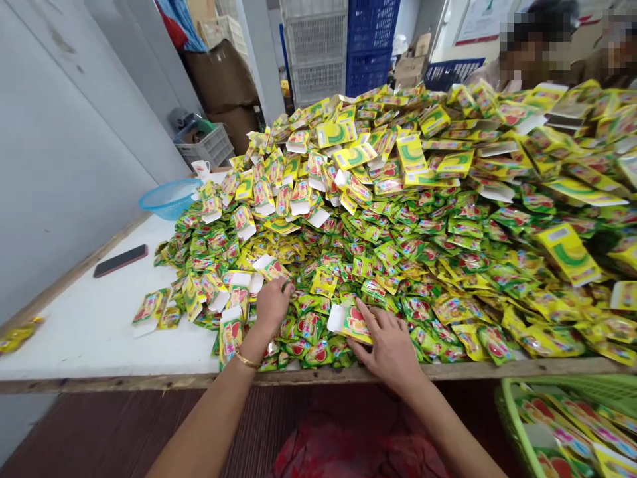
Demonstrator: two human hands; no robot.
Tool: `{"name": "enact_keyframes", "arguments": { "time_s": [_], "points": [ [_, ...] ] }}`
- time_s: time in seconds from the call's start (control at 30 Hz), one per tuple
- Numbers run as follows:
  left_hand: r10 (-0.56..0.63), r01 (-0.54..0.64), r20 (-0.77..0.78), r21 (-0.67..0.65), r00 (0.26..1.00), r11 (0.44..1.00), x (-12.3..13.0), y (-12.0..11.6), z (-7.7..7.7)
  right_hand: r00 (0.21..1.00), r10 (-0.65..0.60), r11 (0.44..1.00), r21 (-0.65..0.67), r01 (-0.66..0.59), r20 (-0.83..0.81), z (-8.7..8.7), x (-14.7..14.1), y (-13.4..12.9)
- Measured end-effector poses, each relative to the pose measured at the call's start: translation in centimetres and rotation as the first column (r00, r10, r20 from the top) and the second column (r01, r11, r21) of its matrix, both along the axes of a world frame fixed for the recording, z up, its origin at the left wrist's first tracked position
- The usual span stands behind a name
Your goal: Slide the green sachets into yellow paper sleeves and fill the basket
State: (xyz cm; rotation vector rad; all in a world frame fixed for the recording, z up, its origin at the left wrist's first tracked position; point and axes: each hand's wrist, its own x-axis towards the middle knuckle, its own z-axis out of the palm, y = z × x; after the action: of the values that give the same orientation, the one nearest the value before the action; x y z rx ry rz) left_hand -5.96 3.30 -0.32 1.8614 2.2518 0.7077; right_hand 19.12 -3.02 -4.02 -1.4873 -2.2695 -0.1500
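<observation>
My right hand (391,345) has its thumb and fingers around a small yellow and green carton (352,320) with a white end flap standing open to the left. My left hand (273,304) is closed, its fingertips drawn together over the heap; what they pinch is hidden. Just beyond it, touching or almost touching the fingers, lies another carton (273,267) with an open white flap. Shiny green sachets (311,325) printed with red fruit spread between and around both hands. Several more cartons, one of them upended (230,335), lie beside my left wrist.
A big pile of open cartons (411,154) covers the table's far side. On the white tabletop (124,312) lie a phone (121,261) and a yellow packet (20,336); a blue basin (169,200) stands behind. A green basket (515,425) holds cartons at lower right. Two people sit beyond the pile.
</observation>
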Motion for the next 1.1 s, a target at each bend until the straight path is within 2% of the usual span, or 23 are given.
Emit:
{"name": "enact_keyframes", "arguments": {
  "time_s": [0.07,0.1,0.17,0.2,0.23,0.27,0.33,0.4,0.5,0.63,0.83,0.93,1.03,1.1],
  "points": [
    [0.067,-0.081,0.205,0.058,0.976,0.995,0.0,0.2,0.6,1.0,0.002,1.0,0.014,-0.001,-0.007,-0.1,0.0,0.1],
    [0.056,-0.085,0.358,0.065,0.932,0.994,0.2,0.2,0.9,1.0,0.001,1.0,0.017,0.0,-0.01,-0.1,-0.1,0.2],
    [-0.027,0.003,0.63,0.039,0.776,0.999,1.1,0.4,1.2,1.0,-0.006,1.0,0.016,0.006,-0.014,-0.2,-0.2,0.4],
    [-0.073,0.076,0.692,0.027,0.718,0.997,1.9,0.5,1.2,1.0,-0.011,1.0,0.014,0.011,-0.017,-0.3,-0.2,0.5],
    [-0.112,0.136,0.693,0.02,0.712,0.99,2.7,0.7,1.1,1.0,-0.017,1.0,0.012,0.017,-0.022,-0.4,-0.2,0.5],
    [-0.137,0.167,0.636,0.013,0.76,0.986,3.6,0.9,0.9,0.999,-0.021,1.0,0.01,0.021,-0.03,-0.5,-0.3,0.6],
    [-0.137,0.145,0.411,0.012,0.901,0.989,5.1,1.4,0.5,0.999,-0.023,1.0,0.009,0.024,-0.047,-0.6,-0.2,0.5],
    [-0.124,0.119,0.2,0.036,0.972,0.992,5.9,1.8,0.1,0.998,-0.021,1.0,0.011,0.022,-0.064,-0.7,-0.1,0.4],
    [-0.193,0.192,0.012,0.044,0.981,0.98,6.1,2.3,-0.1,0.997,-0.03,0.999,0.014,0.031,-0.065,-0.6,0.0,0.3],
    [-0.321,0.327,-0.137,0.029,0.937,0.944,5.9,2.7,0.3,0.999,-0.028,1.0,0.013,0.029,-0.021,-0.1,-0.1,0.5],
    [-0.362,0.356,-0.081,-0.079,0.929,0.931,6.5,3.4,1.1,0.999,-0.011,0.998,0.066,0.013,-0.038,0.5,-1.7,1.4],
    [-0.318,0.318,0.003,-0.006,0.948,0.948,5.7,2.9,1.7,0.997,-0.008,0.998,0.058,0.012,-0.074,0.1,-2.4,1.8],
    [-0.187,0.159,0.226,0.136,0.956,0.978,4.2,1.6,2.7,0.995,-0.011,0.998,0.054,0.017,-0.101,-0.4,-2.6,2.1],
    [-0.177,0.124,0.453,0.144,0.874,0.982,3.5,0.6,3.2,0.995,-0.003,0.999,0.054,0.009,-0.1,-0.5,-2.6,2.1]
  ]
}}
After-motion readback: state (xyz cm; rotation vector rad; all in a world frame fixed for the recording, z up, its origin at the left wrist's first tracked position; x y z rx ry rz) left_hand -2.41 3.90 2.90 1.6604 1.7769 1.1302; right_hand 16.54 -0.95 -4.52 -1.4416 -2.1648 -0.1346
